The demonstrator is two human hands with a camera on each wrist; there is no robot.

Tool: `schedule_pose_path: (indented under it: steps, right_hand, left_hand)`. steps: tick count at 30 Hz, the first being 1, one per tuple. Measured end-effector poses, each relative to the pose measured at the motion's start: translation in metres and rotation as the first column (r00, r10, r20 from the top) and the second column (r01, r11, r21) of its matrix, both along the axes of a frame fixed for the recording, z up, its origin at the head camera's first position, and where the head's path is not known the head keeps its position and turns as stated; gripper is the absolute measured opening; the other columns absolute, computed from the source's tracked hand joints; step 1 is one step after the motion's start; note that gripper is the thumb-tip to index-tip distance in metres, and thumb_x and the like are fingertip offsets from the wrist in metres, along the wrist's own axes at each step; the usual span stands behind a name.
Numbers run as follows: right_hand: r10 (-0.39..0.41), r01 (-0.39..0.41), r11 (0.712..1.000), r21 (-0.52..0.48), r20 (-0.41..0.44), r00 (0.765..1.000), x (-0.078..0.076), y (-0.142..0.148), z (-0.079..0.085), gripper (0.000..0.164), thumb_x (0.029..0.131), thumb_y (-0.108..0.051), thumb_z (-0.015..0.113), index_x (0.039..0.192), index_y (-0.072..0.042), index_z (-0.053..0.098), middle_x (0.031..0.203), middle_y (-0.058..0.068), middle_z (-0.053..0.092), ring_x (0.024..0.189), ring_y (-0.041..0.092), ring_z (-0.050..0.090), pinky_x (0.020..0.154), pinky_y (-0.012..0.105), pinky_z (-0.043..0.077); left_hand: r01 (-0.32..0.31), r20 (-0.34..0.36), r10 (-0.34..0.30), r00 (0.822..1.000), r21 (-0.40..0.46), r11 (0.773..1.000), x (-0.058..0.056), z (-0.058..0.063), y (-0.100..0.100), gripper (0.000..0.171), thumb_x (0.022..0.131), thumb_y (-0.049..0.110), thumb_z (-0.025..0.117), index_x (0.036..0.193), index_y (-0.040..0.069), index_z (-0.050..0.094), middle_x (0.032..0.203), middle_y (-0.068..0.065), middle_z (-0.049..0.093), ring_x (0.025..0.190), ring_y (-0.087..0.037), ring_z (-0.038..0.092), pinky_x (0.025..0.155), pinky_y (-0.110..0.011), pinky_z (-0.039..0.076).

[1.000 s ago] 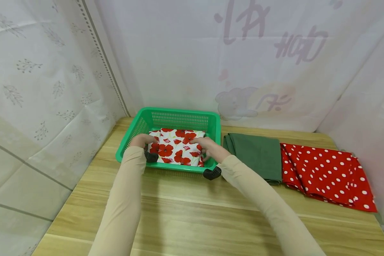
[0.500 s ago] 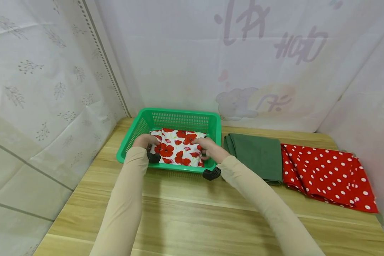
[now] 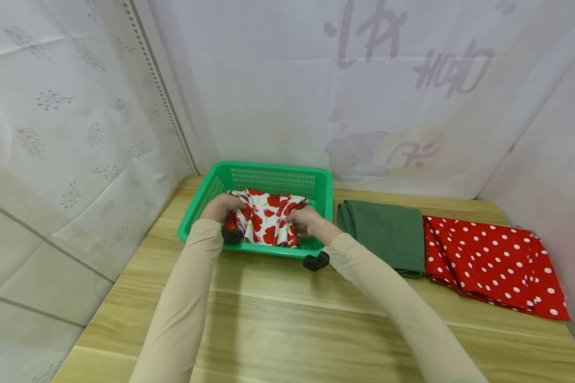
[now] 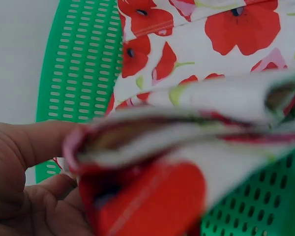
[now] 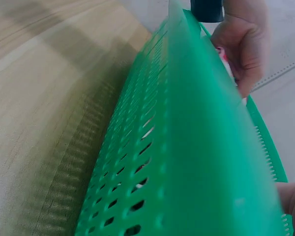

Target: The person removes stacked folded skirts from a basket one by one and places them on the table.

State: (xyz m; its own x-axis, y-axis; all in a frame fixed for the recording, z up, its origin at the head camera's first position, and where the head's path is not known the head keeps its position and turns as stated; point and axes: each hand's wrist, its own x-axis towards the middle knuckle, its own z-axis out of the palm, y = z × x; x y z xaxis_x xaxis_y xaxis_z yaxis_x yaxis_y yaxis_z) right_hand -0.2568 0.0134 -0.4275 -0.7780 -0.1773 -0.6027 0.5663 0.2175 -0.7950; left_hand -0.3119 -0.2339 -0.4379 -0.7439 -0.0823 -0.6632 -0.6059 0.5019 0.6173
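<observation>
A folded cloth (image 3: 268, 218), white with red poppies, is bunched inside a green plastic basket (image 3: 273, 171). My left hand (image 3: 222, 206) grips the cloth's left side; the left wrist view shows thumb and fingers around its layered edge (image 4: 152, 137), which is lifted toward the camera. At the other side, my right hand (image 3: 316, 223) holds the cloth's right edge, thumb on top and fingers below. Only a sliver of the right hand (image 5: 292, 201) shows in the right wrist view, where the basket wall hides most of the cloth.
Right of the basket lies a folded dark green cloth (image 3: 388, 234), and beyond it a red cloth with white dots (image 3: 493, 263). All stand on a wood-grain table (image 3: 278, 319). Pale printed curtains (image 3: 249, 96) hang close behind and at the left.
The poppy cloth, flat and neatly folded before, now has its sides drawn up and creased between the hands. The left hand has shifted slightly right and up; the right hand stays nearly in place.
</observation>
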Motion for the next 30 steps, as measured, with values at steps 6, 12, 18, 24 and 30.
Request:
schedule_pose_path:
  steps: [6, 12, 18, 24, 30]
  right_hand:
    - [-0.006, 0.006, 1.000, 0.004, -0.037, 0.999, -0.001, 0.000, 0.001, 0.018, 0.089, -0.009, 0.059, 0.106, -0.003, 0.064, 0.079, 0.004, 0.062, 0.072, 0.017, 0.061, 0.067, 0.034, 0.051]
    - [-0.024, 0.024, 0.999, -0.034, -0.010, 1.000, -0.001, -0.002, 0.000, 0.030, 0.090, -0.013, 0.061, 0.115, 0.000, 0.054, 0.088, 0.008, 0.060, 0.084, 0.024, 0.060, 0.080, 0.045, 0.051]
    - [0.032, -0.031, 0.999, 0.022, -0.019, 0.999, -0.001, -0.003, 0.000, 0.027, 0.087, -0.008, 0.064, 0.110, 0.001, 0.055, 0.085, 0.008, 0.055, 0.074, 0.020, 0.057, 0.075, 0.039, 0.053]
    - [0.059, -0.056, 0.998, 0.040, -0.080, 0.995, -0.002, -0.001, 0.002, 0.013, 0.086, 0.000, 0.061, 0.097, 0.000, 0.054, 0.079, 0.005, 0.052, 0.061, 0.016, 0.050, 0.057, 0.029, 0.048]
    - [0.037, -0.045, 0.996, -0.074, -0.107, 0.994, -0.006, 0.007, 0.012, 0.017, 0.087, 0.002, 0.059, 0.091, -0.005, 0.044, 0.094, 0.008, 0.053, 0.074, 0.018, 0.048, 0.065, 0.031, 0.045]
  left_hand:
    - [-0.015, -0.065, 0.019, 0.998, 0.052, 0.999, 0.019, 0.028, 0.015, 0.048, 0.090, 0.014, 0.059, 0.130, -0.007, 0.044, 0.123, -0.018, 0.050, 0.097, -0.027, 0.059, 0.083, -0.039, 0.052]
    - [-0.024, -0.075, 0.023, 0.997, -0.017, 1.000, 0.037, 0.047, 0.026, 0.048, 0.096, 0.013, 0.048, 0.137, -0.009, 0.036, 0.126, -0.018, 0.046, 0.098, -0.024, 0.054, 0.091, -0.038, 0.047]
    - [-0.027, -0.081, 0.026, 0.996, -0.009, 1.000, 0.039, 0.045, 0.024, 0.050, 0.095, 0.012, 0.049, 0.138, -0.009, 0.034, 0.139, -0.021, 0.039, 0.117, -0.032, 0.049, 0.099, -0.041, 0.042]
    - [-0.020, -0.129, 0.017, 0.991, -0.022, 1.000, 0.040, 0.046, 0.026, 0.032, 0.093, 0.012, 0.053, 0.121, -0.004, 0.050, 0.106, -0.010, 0.049, 0.080, -0.017, 0.052, 0.079, -0.033, 0.049]
    - [0.003, -0.179, 0.005, 0.984, 0.041, 0.999, 0.042, 0.055, 0.027, 0.037, 0.094, 0.011, 0.052, 0.129, 0.000, 0.046, 0.104, -0.009, 0.047, 0.073, -0.015, 0.048, 0.066, -0.026, 0.045]
